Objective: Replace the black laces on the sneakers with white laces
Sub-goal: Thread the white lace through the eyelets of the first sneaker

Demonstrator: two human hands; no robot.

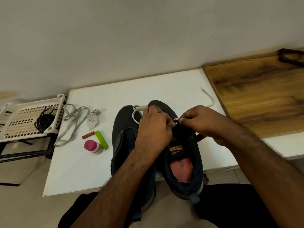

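Leftmost, black laces (44,121) lie bunched on a white rack (19,127); a spare white lace (72,124) sprawls on the table (74,165). Two dark sneakers (125,134) lie side by side, long axes running away, toes toward the wall. Left hand (153,127) and right hand (199,121) each pinch the white lace tip (176,120) over the right sneaker. A slip could unthread it.

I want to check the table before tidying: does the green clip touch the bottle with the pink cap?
Touching. In the head view the green clip's lower end lies against the pink-capped bottle, with no table showing between them.
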